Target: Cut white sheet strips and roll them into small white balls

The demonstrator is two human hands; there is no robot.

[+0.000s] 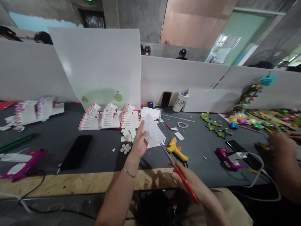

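Note:
My left hand (140, 139) grips a sheet of white paper (153, 130) by its left edge, thumb on top, above the dark table. My right hand (185, 175) is wrapped round the red handles of a pair of scissors (182, 181); the blades point up and left, with their tips at the paper's lower right edge. Just right of the tips a yellow glue gun (176, 150) lies on the table. Small white discs (125, 148) and cut paper pieces (128, 135) lie left of my left hand. More white paper (150, 113) is behind the held sheet.
Fanned white cards with red tips (90, 118) stand at left centre. A black phone (77, 152), purple power strips (228, 158), a white cup (180, 102) and green beaded decorations (215, 125) are on the table (103, 157). At the far right a co-worker's arm (285, 163) reaches in.

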